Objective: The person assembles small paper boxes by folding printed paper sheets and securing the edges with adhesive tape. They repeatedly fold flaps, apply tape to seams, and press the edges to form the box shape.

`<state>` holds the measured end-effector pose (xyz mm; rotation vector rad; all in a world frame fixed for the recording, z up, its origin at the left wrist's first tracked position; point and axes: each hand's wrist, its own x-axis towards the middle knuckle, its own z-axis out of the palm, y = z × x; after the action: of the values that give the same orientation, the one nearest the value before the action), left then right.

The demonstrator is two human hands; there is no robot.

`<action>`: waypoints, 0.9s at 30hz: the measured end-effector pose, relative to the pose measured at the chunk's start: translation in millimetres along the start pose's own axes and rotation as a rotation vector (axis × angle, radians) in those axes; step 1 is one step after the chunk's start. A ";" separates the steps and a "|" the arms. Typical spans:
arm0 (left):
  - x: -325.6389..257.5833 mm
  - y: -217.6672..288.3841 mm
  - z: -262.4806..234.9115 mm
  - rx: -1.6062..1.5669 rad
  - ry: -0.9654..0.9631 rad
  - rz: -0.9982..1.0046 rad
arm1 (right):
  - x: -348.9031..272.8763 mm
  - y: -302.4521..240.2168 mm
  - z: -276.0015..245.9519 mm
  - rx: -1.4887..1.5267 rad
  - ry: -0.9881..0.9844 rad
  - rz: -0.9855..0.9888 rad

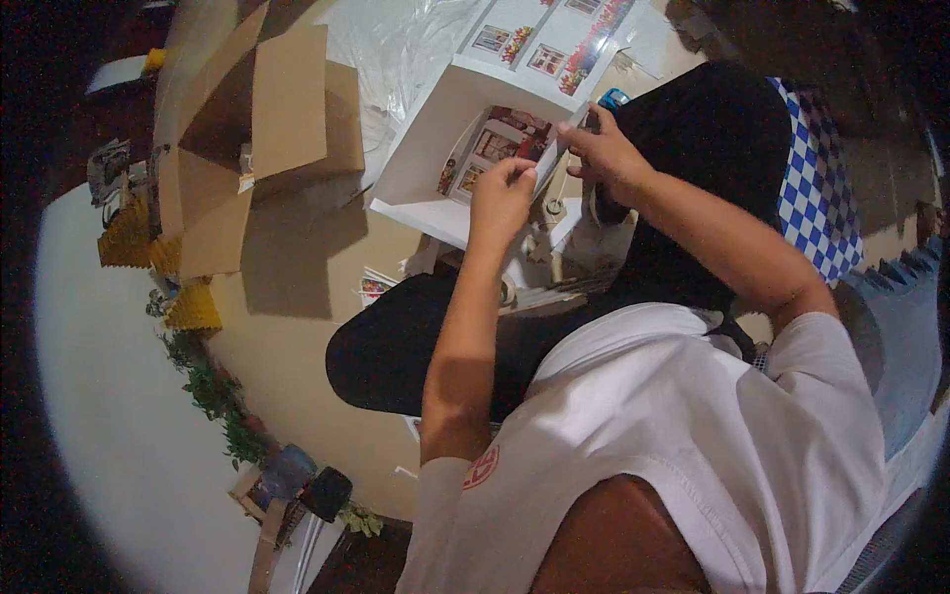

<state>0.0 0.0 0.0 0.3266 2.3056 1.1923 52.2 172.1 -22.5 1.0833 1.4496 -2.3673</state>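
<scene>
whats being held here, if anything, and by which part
The right hand seems to pinch the white box by its right edge; whether the left hand holds anything cannot be told.

Both bare arms (461,342) forward, left hand (502,195) half-curled, right hand (611,156) near it, slightly farther forward.

White box (465,99) — red flower print (516,46); brown carton (287,109); cloth (811,198) — blue-white checks.

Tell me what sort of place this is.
Probably a room at home, its pale tan floor serving as craft space: an open brown cardboard box, a crumpled clear plastic sheet and a white, box-like piece printed with windows suggest it.
</scene>
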 end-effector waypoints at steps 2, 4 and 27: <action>9.0 1.5 2.3 0.029 -0.049 0.045 | 2.5 7.6 9.5 0.113 0.054 -0.070; 10.7 3.3 2.5 -0.008 -0.108 0.019 | 2.3 18.2 18.0 0.169 0.113 -0.144; -21.4 -28.0 -14.0 -0.035 -0.209 -0.019 | 9.0 34.7 25.9 -0.130 0.395 -0.504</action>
<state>10.9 -35.2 -8.9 0.3968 2.1010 1.1315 49.5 134.8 -46.0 1.3347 2.2089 -2.4002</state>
